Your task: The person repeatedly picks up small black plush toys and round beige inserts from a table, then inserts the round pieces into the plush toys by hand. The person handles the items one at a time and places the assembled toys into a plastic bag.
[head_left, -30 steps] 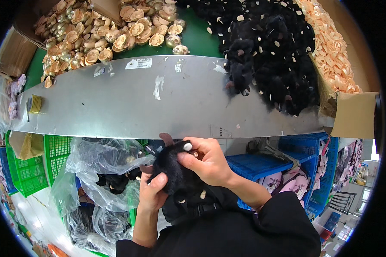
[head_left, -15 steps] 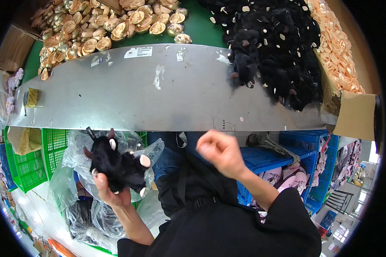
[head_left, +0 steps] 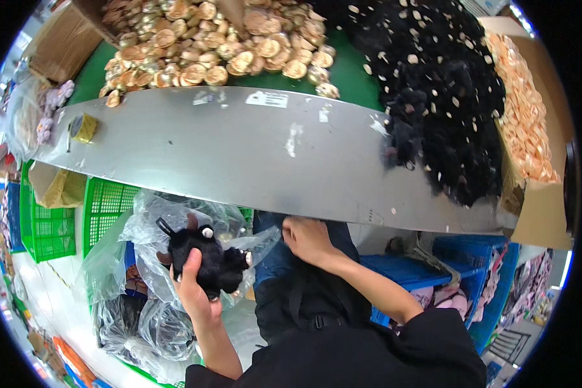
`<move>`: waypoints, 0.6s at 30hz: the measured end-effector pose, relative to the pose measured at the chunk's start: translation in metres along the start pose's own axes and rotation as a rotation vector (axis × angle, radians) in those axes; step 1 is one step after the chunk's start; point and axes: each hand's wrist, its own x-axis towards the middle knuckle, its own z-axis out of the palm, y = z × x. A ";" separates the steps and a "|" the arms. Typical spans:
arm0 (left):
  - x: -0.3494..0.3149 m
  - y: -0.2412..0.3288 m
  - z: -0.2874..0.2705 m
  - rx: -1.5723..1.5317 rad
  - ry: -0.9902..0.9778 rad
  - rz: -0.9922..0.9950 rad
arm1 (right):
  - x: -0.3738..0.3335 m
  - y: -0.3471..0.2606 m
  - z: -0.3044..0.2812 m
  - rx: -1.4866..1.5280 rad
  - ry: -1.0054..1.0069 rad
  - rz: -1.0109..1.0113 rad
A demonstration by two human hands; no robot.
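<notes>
My left hand (head_left: 197,294) is closed around a small black plush toy (head_left: 221,264) with dark brown ears, pale paw ends and a black loop at its head. The thumb presses on the toy's body, and the toy is held over clear plastic bags (head_left: 155,226) below the table edge. My right hand (head_left: 309,240) is at the front edge of the metal table (head_left: 233,158), above my lap. Its fingers are curled in; anything between them is hidden or blurred.
Gold-and-tan shell-like pieces (head_left: 213,55) lie heaped at the far left. More black plush toys (head_left: 446,110) are piled at the far right, beside a cardboard box (head_left: 543,216) of peach-coloured pieces (head_left: 524,123). A yellow tape roll (head_left: 83,128), green crates (head_left: 52,226) and a blue crate (head_left: 401,271) surround me.
My view has turned, shifting the table rightward in the picture. My right hand has moved down and left to the table edge. The plush toy stays in my left hand, slightly turned.
</notes>
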 end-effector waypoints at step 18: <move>-0.024 0.014 0.009 -0.117 0.098 -0.053 | 0.028 -0.143 -0.110 1.159 -0.079 0.029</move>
